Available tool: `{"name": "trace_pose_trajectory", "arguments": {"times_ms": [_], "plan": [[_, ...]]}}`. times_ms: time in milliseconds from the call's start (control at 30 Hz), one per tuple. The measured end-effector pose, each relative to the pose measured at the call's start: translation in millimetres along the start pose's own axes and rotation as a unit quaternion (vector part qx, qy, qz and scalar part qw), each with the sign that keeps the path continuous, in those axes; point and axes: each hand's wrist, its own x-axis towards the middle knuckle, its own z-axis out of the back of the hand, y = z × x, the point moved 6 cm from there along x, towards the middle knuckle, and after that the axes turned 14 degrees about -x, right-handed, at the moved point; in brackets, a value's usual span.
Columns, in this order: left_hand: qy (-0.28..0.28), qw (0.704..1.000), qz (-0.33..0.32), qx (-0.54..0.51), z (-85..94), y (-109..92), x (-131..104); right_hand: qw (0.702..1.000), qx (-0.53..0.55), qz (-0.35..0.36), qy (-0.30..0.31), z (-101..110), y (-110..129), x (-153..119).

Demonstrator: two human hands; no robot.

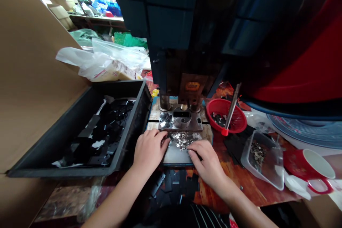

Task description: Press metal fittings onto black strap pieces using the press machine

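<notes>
My left hand (150,149) is at the left edge of the press's metal plate, thumb and forefinger closed on a small black piece (171,138). A scattered pile of small shiny metal parts (182,139) lies on the plate (175,157) between my hands. At the right side of this pile, my right hand (207,158) has its fingertips drawn together; whatever they hold is too small to make out. Just behind the pile is the press's metal die block (182,124), with a dark slot in its raised middle and small dark and shiny pieces on its left.
The blue press (171,25) looms overhead. On the left stands a grey bin (130,121) of black pieces. A red basket (242,123) with a metal rod, a clear tub (278,171) of metal parts and a red mug (300,165) stand right. Black pieces (173,185) lie in front.
</notes>
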Motion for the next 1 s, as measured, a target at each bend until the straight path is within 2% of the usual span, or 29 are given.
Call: {"name": "trace_pose_trajectory", "arguments": {"times_ms": [167, 400, 633, 833, 1000], "plan": [[-0.006, 1.000, -0.002, -0.009, 0.9, 4, 0, 1.000, -0.004, -0.007, -0.001, -2, -7, -4], [-0.027, 0.999, -0.042, -0.009, -2.2, 5, 1, 0.998, -0.042, -0.040, -0.033, 11, -29, -13], [-0.036, 0.999, -0.036, -0.008, -3.0, 4, 0, 0.986, -0.164, 0.013, 0.038, 0, -25, -22], [-0.027, 0.999, -0.042, -0.018, -3.5, 5, 0, 0.977, -0.213, -0.014, 0.018, 1, -31, -23], [-0.070, 0.994, -0.055, -0.055, 2.6, 7, 0, 0.979, -0.200, 0.006, 0.020, 2, -31, -29]]}}
